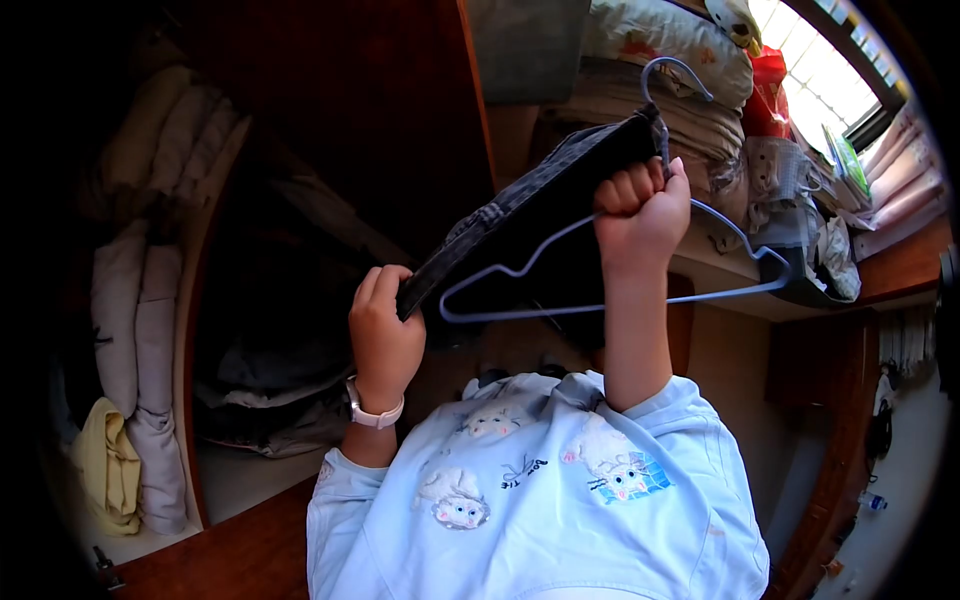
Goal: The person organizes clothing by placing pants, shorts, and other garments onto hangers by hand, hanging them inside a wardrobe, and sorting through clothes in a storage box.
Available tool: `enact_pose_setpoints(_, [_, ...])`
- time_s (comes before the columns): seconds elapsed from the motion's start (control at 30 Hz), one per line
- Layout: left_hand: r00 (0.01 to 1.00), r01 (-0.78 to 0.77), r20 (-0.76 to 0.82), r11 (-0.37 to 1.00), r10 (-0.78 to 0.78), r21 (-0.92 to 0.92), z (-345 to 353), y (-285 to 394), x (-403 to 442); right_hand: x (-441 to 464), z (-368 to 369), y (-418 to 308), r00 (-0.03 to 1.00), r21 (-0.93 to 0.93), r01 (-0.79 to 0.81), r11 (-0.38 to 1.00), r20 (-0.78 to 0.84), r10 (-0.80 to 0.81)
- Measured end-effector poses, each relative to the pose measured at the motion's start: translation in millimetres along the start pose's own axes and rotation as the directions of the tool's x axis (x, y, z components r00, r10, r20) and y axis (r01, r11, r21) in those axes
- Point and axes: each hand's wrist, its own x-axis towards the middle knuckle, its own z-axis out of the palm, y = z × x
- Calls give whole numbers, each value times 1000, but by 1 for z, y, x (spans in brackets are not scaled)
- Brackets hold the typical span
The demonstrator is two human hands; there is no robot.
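A dark, faded denim garment (485, 220) stretches between my hands, its thick edge slanting up to the right; the rest of it is lost in shadow. My left hand (386, 325), with a pale watch band on the wrist, pinches the lower left end. Higher up, my right hand (643, 213) is closed in a fist around the neck area of a light purple hanger (735, 293), with the garment's upper corner at its fingers. The hanger's hook points up above that corner. Exactly what lies inside the right fist is hidden.
Folded clothes (140, 330) fill shelves on the left, with a yellow cloth (107, 465) lower down. An open wooden door (380, 110) stands beside them. Folded bedding (660, 110), a red bag (766, 95) and a grey basket (778, 170) crowd the upper right shelf by a window.
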Motion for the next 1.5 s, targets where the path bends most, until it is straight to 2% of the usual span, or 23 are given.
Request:
enact_pose_setpoints(0.07, [1000, 8, 1, 1000, -8, -19, 4, -5, -4, 6, -1, -7, 996, 67, -81, 994, 32, 79])
enact_pose_setpoints(0.13, [981, 174, 118, 968, -154, -179, 4, -1, -8, 11, -4, 6, 985, 13, 71, 997, 159, -72])
enact_pose_setpoints(0.23, [983, 162, 119, 959, -137, -232, 5, 0, -20, 16, -5, 16, 870, -172, 493, 853, 135, -475])
enact_pose_setpoints(0.27, [971, 216, 158, 939, -179, -267, 5, 2, -25, 16, -4, 19, 869, -173, 494, 852, 135, -476])
enact_pose_setpoints(0.33, [987, 97, 153, 931, -45, -351, 9, 20, -30, 13, 0, 28, 871, -218, 483, 848, 16, -491])
enact_pose_setpoints(0.4, [897, 35, 403, 879, 182, -476, 5, 35, -24, 5, -13, 35, 905, -167, 425, 890, 117, -410])
enact_pose_setpoints(0.53, [960, -275, -58, 961, 273, -25, 6, 30, 9, -16, -9, 45, 951, -19, 261, 965, 174, -254])
enact_pose_setpoints(0.6, [889, -457, 33, 887, 456, 66, 33, 18, 27, -32, -9, 48, 960, -68, 44, 997, 278, -23])
enact_pose_setpoints(0.67, [930, -319, 146, 938, 337, -136, 63, -6, 26, -38, -8, 46, 876, -194, -105, 975, 445, 183])
enact_pose_setpoints(0.7, [896, -439, 2, 888, 444, -137, 66, -10, 35, -36, -9, 48, 817, -259, -124, 958, 522, 247])
enact_pose_setpoints(0.73, [894, -443, 1, 886, 447, -136, 62, -12, 37, -43, -7, 45, 874, -433, -27, 901, 427, 232])
enact_pose_setpoints(0.8, [899, -433, -68, 901, 433, 11, 47, -12, 43, -71, -25, 40, 747, -631, 543, 554, 664, 24])
enact_pose_setpoints(0.87, [897, -431, -88, 901, 433, 47, 35, -13, 50, -86, -70, 27, 456, -452, 882, 133, 890, -3])
enact_pose_setpoints(0.93, [862, -462, -166, 878, 478, 129, 25, -14, 59, -82, -143, 24, 106, -109, 981, -157, 994, -26])
enact_pose_setpoints(1.0, [860, -462, -156, 871, 486, 169, 15, -7, 63, -70, -165, 33, 493, -499, 845, -193, 866, -81])
enact_pose_setpoints(1.03, [844, -485, -145, 851, 516, 204, 14, -2, 66, -68, -142, 36, 618, -636, 755, -159, 772, -152])
enact_pose_setpoints(1.07, [829, -507, -129, 828, 545, 237, 13, 0, 67, -66, -122, 34, 672, -674, 717, -176, 736, -83])
enact_pose_setpoints(1.2, [864, -474, -54, 846, 500, 243, 7, 0, 64, -30, -107, 50, 739, -762, 628, -159, 648, -187])
enact_pose_setpoints(1.33, [816, -478, 14, 662, 577, 577, -28, -55, 65, 21, -123, -12, 898, -909, 403, -107, 415, -148])
enact_pose_setpoints(1.37, [781, -538, 93, 589, 617, 603, -38, -70, 67, 23, -115, -30, 900, -891, 400, -215, 426, -89])
enact_pose_setpoints(1.4, [721, -561, 99, 495, 686, 663, -40, -88, 69, 33, -126, -46, 920, -925, 372, -75, 357, 163])
enact_pose_setpoints(1.47, [781, -516, 148, 494, 606, 700, -51, -99, 72, 17, -93, -59, 854, -993, 31, -118, -35, 520])
enact_pose_setpoints(1.5, [782, -516, 147, 496, 606, 698, -52, -103, 74, 10, -84, -56, 835, -987, 95, -128, 9, 551])
